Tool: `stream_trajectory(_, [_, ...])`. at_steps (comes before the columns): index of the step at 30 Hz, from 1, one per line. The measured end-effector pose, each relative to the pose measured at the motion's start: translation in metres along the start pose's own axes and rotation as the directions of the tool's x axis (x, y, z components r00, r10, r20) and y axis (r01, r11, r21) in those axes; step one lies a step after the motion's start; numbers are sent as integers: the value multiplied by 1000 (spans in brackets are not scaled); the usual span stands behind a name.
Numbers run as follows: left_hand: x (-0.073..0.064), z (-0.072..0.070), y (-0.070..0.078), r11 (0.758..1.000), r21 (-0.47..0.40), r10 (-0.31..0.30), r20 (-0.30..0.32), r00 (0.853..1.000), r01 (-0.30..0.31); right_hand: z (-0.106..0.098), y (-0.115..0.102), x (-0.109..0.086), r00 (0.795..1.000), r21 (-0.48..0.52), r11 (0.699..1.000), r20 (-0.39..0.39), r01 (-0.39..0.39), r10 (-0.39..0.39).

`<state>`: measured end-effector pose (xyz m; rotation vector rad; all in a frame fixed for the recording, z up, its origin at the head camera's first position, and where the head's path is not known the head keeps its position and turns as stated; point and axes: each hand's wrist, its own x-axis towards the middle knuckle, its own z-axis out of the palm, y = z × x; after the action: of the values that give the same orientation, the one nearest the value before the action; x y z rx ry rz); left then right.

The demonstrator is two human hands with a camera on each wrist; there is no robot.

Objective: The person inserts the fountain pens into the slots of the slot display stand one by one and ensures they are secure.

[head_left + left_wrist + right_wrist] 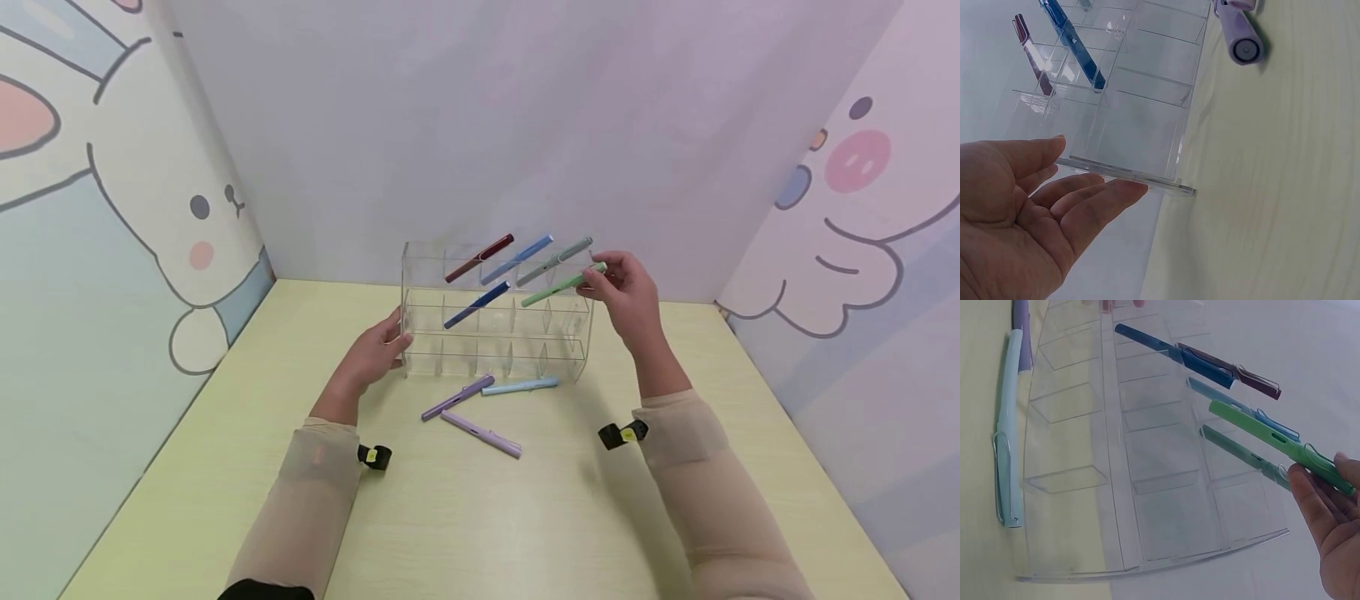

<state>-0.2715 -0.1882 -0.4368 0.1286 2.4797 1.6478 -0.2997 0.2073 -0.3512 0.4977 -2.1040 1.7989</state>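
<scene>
A clear acrylic pen rack [495,337] with tiered compartments stands on the table. My left hand [372,350] holds its left side panel [1129,174], thumb and fingers on either side of the edge. My right hand [628,296] pinches a light green pen [558,287] near its clip end, tilted over the rack's right part. Along the top tier lean a dark red pen [480,258], a light blue pen [517,260] and a grey-green pen [555,262]. One tier lower, toward the left, leans a dark blue pen [477,305].
In front of the rack lie a purple pen [457,397], a lilac pen [482,434] and a pale blue pen [520,387] on the pale wooden table [510,533]. A plain curtain-like backdrop [525,125] rises behind, with cartoon-printed panels [165,200] at both sides.
</scene>
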Motion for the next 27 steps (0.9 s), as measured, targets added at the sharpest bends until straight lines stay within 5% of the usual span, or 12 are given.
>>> stream_trajectory(9, [-1, 0, 1, 1000, -1, -1, 3, 1000, 1, 15, 8, 9, 998, -16, 998, -14, -56, 56])
stream_trajectory(27, [-1, -1, 0, 1000, -5, 14, 6, 1000, -14, 45, 28, 0, 979, -73, 981, 85, -178, 183])
